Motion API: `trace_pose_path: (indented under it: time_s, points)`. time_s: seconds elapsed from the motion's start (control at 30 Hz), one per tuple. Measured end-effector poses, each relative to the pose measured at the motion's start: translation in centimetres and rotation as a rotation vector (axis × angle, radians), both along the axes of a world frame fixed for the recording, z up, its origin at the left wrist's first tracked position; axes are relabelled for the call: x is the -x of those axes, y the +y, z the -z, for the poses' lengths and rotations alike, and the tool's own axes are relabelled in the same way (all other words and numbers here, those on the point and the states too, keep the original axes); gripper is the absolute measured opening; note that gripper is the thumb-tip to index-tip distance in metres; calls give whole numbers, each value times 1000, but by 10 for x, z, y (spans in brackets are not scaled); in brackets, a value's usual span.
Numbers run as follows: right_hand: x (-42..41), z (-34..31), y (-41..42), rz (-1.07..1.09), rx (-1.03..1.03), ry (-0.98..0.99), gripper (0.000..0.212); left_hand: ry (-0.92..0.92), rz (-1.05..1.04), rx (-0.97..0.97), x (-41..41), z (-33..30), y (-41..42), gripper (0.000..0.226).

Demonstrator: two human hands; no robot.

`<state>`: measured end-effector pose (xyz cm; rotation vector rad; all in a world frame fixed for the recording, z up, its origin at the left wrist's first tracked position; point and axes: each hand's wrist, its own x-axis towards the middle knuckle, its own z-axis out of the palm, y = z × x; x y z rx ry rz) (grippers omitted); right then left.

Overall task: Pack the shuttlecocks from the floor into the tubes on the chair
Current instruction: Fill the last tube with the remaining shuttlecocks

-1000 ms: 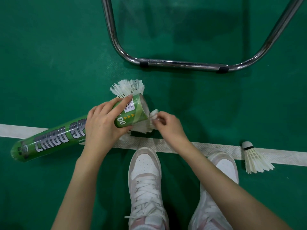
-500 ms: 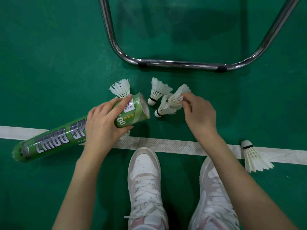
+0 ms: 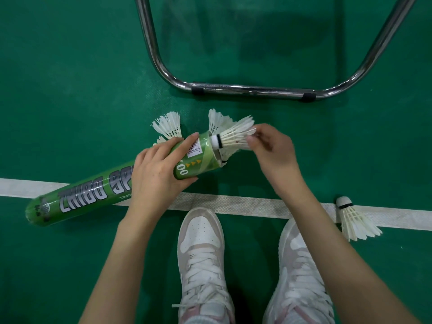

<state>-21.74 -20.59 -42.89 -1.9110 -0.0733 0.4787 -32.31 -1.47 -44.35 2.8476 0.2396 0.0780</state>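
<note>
- The green tube (image 3: 93,195) is the landmark; it slants over the green floor (image 3: 70,78) and crosses the white court line (image 3: 245,204), with its closed end low to the left and its open mouth raised to the right.
- The left hand (image 3: 159,169) grips the tube just behind its mouth, fingers curled over the top and the thumb along the near side, partly covering the printed lettering.
- The right hand (image 3: 273,150) is just right of the mouth and pinches the feather skirt of a white shuttlecock (image 3: 231,139) between thumb and fingertips.
- This held shuttlecock points its cork, ringed with a black band, at the tube's mouth; the cork sits at the rim, and how far it is inside cannot be told.
- Beyond the mouth, a second shuttlecock (image 3: 216,120) shows its feathers behind the held one, and more white feathers show under the mouth.
- Another shuttlecock (image 3: 169,125) lies on the floor just past the tube, behind the left hand's fingers.
- A lone shuttlecock (image 3: 353,218) lies well right of the tube on the court line, cork up.
- A chrome chair frame (image 3: 252,88) rests on the floor beyond the tube.
- Two pale sneakers (image 3: 203,253) stand on the near side of the tube.
</note>
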Motion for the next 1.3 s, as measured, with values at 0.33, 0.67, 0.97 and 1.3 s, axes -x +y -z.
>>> trace_pose_path:
  time_s: [0.33,0.67,0.97,1.3]
  points:
    - [22,-11,17,-207,-136,70,7,-18,5,0,-8,-4,-12,90]
    - [22,-17,21,-200,-88,49,25,-46,7,6,-14,-11,-17,86]
    - [20,-18,20,-382,-148,196,25,-56,26,14,-11,-8,-20,87]
    - [14,-9,3,-219,-86,108,20,-33,33,-4,-7,-1,-10,89]
